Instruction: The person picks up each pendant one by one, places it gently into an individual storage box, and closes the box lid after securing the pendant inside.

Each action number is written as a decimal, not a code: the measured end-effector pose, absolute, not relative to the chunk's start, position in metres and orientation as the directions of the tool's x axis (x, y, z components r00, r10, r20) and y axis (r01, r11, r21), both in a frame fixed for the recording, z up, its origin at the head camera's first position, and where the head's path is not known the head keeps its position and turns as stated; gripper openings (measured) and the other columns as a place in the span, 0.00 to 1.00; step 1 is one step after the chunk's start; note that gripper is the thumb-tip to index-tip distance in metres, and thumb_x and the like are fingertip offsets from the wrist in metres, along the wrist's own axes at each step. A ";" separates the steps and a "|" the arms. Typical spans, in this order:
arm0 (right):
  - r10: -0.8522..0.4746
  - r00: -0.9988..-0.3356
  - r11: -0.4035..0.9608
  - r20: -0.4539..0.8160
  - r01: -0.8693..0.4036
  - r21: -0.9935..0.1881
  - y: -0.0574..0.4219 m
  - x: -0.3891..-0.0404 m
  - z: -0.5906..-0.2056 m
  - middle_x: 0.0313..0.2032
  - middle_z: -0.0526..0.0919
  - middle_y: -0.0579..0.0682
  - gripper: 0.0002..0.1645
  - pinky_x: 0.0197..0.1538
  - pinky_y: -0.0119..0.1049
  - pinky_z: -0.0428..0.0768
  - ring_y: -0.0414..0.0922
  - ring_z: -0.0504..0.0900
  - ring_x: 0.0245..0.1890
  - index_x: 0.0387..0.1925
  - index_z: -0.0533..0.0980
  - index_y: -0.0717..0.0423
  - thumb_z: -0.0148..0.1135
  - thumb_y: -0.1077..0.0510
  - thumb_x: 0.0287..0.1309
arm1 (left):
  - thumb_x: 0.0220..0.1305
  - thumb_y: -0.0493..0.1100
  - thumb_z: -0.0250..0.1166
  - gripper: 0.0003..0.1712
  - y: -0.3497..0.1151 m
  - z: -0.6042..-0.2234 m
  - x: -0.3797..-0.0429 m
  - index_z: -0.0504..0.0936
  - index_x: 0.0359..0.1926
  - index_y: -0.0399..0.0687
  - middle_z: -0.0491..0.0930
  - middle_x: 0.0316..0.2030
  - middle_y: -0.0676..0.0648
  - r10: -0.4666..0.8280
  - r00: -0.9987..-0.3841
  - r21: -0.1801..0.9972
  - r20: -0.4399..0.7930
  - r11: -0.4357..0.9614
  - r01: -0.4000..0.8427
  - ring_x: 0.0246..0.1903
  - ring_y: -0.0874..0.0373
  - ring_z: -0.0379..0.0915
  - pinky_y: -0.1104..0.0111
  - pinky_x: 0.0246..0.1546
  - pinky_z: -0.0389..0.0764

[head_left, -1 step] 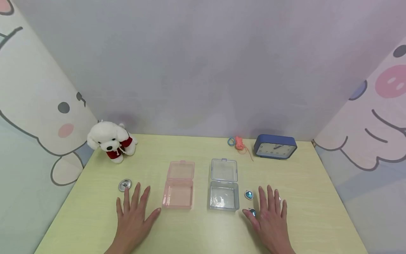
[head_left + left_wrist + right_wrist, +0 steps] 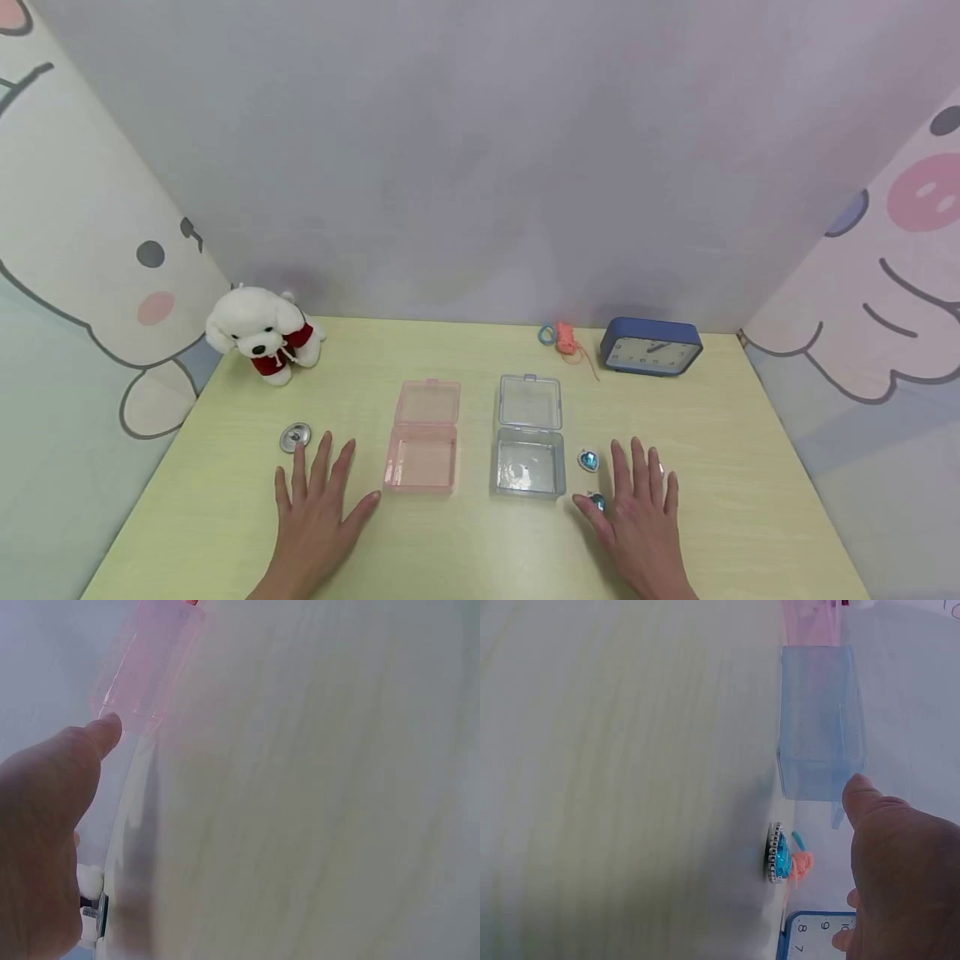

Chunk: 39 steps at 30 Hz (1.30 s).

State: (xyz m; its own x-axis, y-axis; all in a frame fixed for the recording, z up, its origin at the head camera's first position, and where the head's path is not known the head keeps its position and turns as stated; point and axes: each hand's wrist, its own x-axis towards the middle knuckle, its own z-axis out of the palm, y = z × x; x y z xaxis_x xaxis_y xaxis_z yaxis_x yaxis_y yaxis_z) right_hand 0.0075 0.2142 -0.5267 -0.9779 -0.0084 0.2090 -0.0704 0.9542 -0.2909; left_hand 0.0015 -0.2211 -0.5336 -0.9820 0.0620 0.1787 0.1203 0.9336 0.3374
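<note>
My left hand (image 2: 315,517) lies with fingers spread, palm down, at the table's front left, holding nothing. Just beyond its index finger is a round silver metal piece (image 2: 296,435). To its right stands a pink clear plastic box (image 2: 422,461) with its lid folded back. A bluish clear box (image 2: 529,465), lid also back, stands beside it. My right hand (image 2: 641,525) is spread and holds nothing. Near its thumb are two blue heart-shaped gems with sparkly rims, one in plain view (image 2: 588,460) and one partly covered (image 2: 597,502). Its fingers mostly hide a small shiny thing (image 2: 662,471).
A white plush dog (image 2: 255,325) in red sits at the back left. Along the back right are a blue ring (image 2: 547,335), a coral yarn bundle (image 2: 566,340) with a loose strand, and a blue clock (image 2: 651,346). Walls enclose the table's back and sides.
</note>
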 end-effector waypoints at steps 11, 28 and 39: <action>-0.008 -0.958 0.942 0.287 -0.103 -0.319 0.215 0.011 -0.532 0.76 0.59 0.72 0.57 0.76 0.73 0.47 0.73 0.56 0.75 0.76 0.60 0.65 0.67 0.31 0.62 | 0.70 0.63 0.66 0.47 -0.219 -0.530 0.001 0.61 0.80 0.49 0.49 0.82 0.33 0.078 -0.979 0.383 0.187 0.912 0.146 0.81 0.28 0.30 0.30 0.74 0.28; 0.168 -0.909 0.830 0.382 -0.079 -0.552 0.206 0.026 -0.531 0.33 0.79 0.48 0.41 0.29 0.37 0.76 0.36 0.73 0.26 0.62 0.76 0.65 0.85 0.63 0.45 | 0.56 0.63 0.79 0.63 -0.208 -0.530 -0.008 0.57 0.81 0.43 0.65 0.76 0.36 0.061 -0.997 0.602 0.046 0.795 0.076 0.71 0.33 0.56 0.33 0.65 0.63; 0.312 -0.950 0.757 0.018 0.237 -0.609 0.203 0.030 -0.525 0.51 0.83 0.57 0.42 0.39 0.40 0.78 0.44 0.75 0.31 0.70 0.71 0.58 0.79 0.54 0.59 | 0.46 0.63 0.85 0.70 -0.195 -0.535 -0.027 0.54 0.83 0.54 0.57 0.80 0.40 0.095 -0.993 0.729 -0.077 0.684 0.009 0.76 0.32 0.49 0.27 0.65 0.65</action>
State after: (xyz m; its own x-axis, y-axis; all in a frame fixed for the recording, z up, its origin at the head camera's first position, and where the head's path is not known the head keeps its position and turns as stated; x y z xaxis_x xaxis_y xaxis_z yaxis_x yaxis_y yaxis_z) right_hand 0.0299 0.2026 -0.5254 -0.9498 0.3124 0.0181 0.2375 0.7571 -0.6086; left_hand -0.0266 -0.1946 -0.5355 -0.9925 0.0948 -0.0769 0.0089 0.6844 0.7291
